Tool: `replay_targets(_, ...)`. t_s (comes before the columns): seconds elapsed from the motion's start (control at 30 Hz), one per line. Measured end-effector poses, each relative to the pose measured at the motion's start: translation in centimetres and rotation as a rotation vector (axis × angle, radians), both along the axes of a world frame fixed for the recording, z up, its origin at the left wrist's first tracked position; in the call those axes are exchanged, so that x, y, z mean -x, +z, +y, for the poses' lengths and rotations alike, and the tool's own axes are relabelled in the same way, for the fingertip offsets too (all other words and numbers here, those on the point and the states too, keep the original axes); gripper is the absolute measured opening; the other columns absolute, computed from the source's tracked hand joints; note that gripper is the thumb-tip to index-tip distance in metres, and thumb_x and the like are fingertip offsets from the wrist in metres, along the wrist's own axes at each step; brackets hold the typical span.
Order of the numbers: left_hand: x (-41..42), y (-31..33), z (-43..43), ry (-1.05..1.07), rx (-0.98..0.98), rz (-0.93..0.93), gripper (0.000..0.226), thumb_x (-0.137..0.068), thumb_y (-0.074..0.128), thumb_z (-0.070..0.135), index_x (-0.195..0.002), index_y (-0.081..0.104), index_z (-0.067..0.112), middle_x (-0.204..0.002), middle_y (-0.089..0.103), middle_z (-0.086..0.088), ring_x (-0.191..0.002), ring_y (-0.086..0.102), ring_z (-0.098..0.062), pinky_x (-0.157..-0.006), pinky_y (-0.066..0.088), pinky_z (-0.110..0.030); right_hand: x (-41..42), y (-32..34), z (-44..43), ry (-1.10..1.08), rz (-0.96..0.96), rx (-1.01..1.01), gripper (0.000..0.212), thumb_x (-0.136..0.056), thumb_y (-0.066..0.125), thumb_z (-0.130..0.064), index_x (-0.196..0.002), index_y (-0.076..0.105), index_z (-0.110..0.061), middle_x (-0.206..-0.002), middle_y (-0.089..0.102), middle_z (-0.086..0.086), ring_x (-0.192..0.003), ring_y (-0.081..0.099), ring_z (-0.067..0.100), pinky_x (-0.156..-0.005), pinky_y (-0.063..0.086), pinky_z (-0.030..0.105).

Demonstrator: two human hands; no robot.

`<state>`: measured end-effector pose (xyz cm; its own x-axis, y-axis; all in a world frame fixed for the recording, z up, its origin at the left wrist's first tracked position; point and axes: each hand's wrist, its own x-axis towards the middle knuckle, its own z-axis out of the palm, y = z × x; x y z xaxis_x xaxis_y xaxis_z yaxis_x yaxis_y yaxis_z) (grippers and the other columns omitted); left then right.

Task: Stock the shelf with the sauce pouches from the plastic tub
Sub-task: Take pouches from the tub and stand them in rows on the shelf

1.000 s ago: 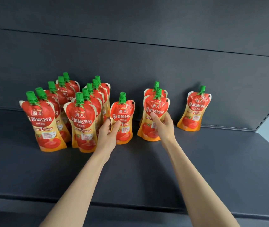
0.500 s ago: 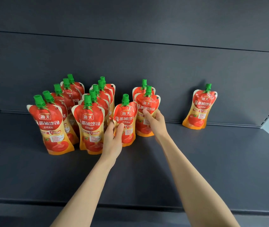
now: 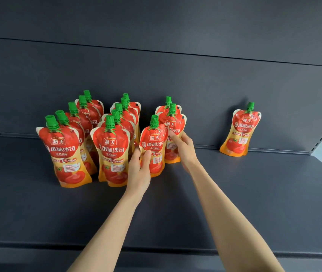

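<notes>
Head view, one frame. Dark grey shelf (image 3: 234,193) with a matching back panel (image 3: 195,85); all the red-and-orange sauce pouches in view stand on the shelf board, green caps up. Left row (image 3: 64,152): a file of pouches running from the front toward the back panel, exact count unclear because they overlap. Middle row (image 3: 113,154): a second file just beside the first, also packed front to back. Third file, to the right of these, has three pouches: front pouch (image 3: 153,142), second pouch (image 3: 174,124) close behind it and offset right, rear pouch (image 3: 168,107) with only its cap and shoulder visible. Lone pouch (image 3: 240,132) stands well apart at the right, leaning back against the panel. Left hand (image 3: 139,171) grips the front pouch at its lower left edge: thumb (image 3: 146,157) pressed on the printed face, the other fingers curled round the edge behind it, so the pouch is pinched between them. The pouch is tilted a little to the right; whether its base touches the board I cannot tell. Right hand (image 3: 185,149) holds the second pouch at its right side: the thumb lies on the face, the remaining fingers wrap the right edge and their tips are hidden. Both forearms are bare and reach in from the bottom of the frame.
</notes>
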<state>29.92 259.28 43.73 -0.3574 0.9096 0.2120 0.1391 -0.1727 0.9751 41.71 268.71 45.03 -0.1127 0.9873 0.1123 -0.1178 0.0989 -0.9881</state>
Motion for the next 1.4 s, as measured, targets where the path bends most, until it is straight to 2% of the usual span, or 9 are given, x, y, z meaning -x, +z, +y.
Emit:
replay_targets(0.2, 0.0, -0.1, 0.0, 0.003, -0.003, 0.003, 0.037, -0.097, 0.042, 0.033, -0.132, 0.042, 0.022, -0.121, 0.047, 0.011, -0.115, 0.045, -0.005, -0.092, 0.041, -0.023, -0.7, -0.3, 0.4, -0.015, -0.046, -0.005, 0.016, -0.086, 0.063, -0.036, -0.101, 0.065, -0.031, -0.132, 0.055, 0.006, -0.112, 0.061, 0.024, -0.097, 0.05, 0.048)
replay_targets(0.37, 0.1, -0.4, 0.2, 0.002, -0.001, -0.001, 0.036, -0.096, 0.044, 0.034, -0.131, 0.043, 0.024, -0.124, 0.048, 0.009, -0.119, 0.046, -0.01, -0.099, 0.043, -0.03, -0.4, -0.3, 0.5, -0.08, -0.052, 0.011, 0.039, -0.089, 0.061, -0.03, -0.12, 0.06, -0.008, -0.136, 0.043, 0.0, -0.116, 0.056, 0.019, -0.097, 0.049, 0.041)
replay_targets(0.57, 0.2, -0.5, 0.3, -0.001, -0.001, 0.009, 0.039, -0.095, 0.044, 0.036, -0.132, 0.042, 0.023, -0.127, 0.048, 0.008, -0.121, 0.045, -0.01, -0.098, 0.043, -0.029, 0.0, -0.5, 0.6, -0.113, -0.053, 0.017, 0.047, -0.088, 0.061, -0.032, -0.127, 0.051, -0.007, -0.117, 0.047, -0.013, -0.111, 0.057, 0.016, -0.091, 0.05, 0.035)
replay_targets(0.7, 0.2, -0.5, 0.2, 0.002, -0.002, 0.011, 0.04, -0.096, 0.044, 0.036, -0.133, 0.041, 0.023, -0.124, 0.046, 0.01, -0.119, 0.044, -0.008, -0.098, 0.042, -0.028, 0.2, -0.5, 0.5, -0.113, -0.055, -0.004, 0.046, -0.089, 0.061, -0.031, -0.127, 0.051, -0.007, -0.111, 0.048, -0.017, -0.104, 0.057, 0.01, -0.081, 0.049, 0.025)
replay_targets(0.83, 0.2, -0.6, 0.3, 0.01, 0.006, 0.016, 0.041, -0.096, 0.043, 0.036, -0.134, 0.041, 0.023, -0.126, 0.047, 0.008, -0.117, 0.044, -0.008, -0.096, 0.042, -0.027, 0.4, -0.6, 0.8, -0.116, -0.069, -0.008, 0.04, -0.089, 0.06, -0.032, -0.119, 0.059, -0.005, -0.13, 0.043, -0.004, -0.113, 0.055, 0.016, -0.091, 0.049, 0.033)
replay_targets(1.0, 0.2, -0.6, 0.3, 0.007, 0.001, 0.018, 0.042, -0.095, 0.043, 0.037, -0.134, 0.041, 0.022, -0.128, 0.048, 0.007, -0.121, 0.045, -0.01, -0.1, 0.043, -0.031, 0.7, -0.4, 0.8, -0.108, -0.072, -0.007, 0.036, -0.09, 0.06, -0.031, -0.114, 0.062, -0.005, -0.135, 0.042, -0.001, -0.113, 0.055, 0.016, -0.092, 0.049, 0.035)
replay_targets(1.1, 0.2, -0.5, 0.2, -0.001, -0.005, 0.009, 0.038, -0.096, 0.043, 0.035, -0.131, 0.042, 0.024, -0.124, 0.047, 0.009, -0.119, 0.045, -0.008, -0.097, 0.042, -0.028, 0.4, -0.5, 0.6, -0.107, -0.102, -0.036, 0.027, -0.089, 0.061, -0.031, -0.111, 0.062, -0.016, -0.136, 0.044, 0.0, -0.116, 0.055, 0.018, -0.09, 0.05, 0.033)
replay_targets(1.23, 0.1, -0.4, 0.1, -0.009, -0.019, -0.007, 0.03, -0.096, 0.044, 0.033, -0.126, 0.043, 0.027, -0.121, 0.048, 0.01, -0.115, 0.045, -0.007, -0.093, 0.041, -0.024, -0.5, -0.9, 0.2, -0.157, -0.14, -0.104, 0.009, -0.088, 0.064, -0.026, -0.097, 0.063, -0.024, -0.128, 0.054, 0.003, -0.113, 0.058, 0.02, -0.095, 0.051, 0.04)
replay_targets(1.4, 0.1, -0.3, 0.1, -0.004, -0.022, 0.008, 0.033, -0.097, 0.044, 0.033, -0.129, 0.043, 0.025, -0.12, 0.046, 0.012, -0.113, 0.044, -0.004, -0.093, 0.04, -0.024, -0.5, -0.8, -0.3, -0.132, -0.098, -0.104, 0.003, -0.091, 0.059, -0.023, -0.093, 0.061, -0.025, -0.11, 0.067, 0.008, -0.098, 0.067, 0.023, -0.085, 0.057, 0.042)
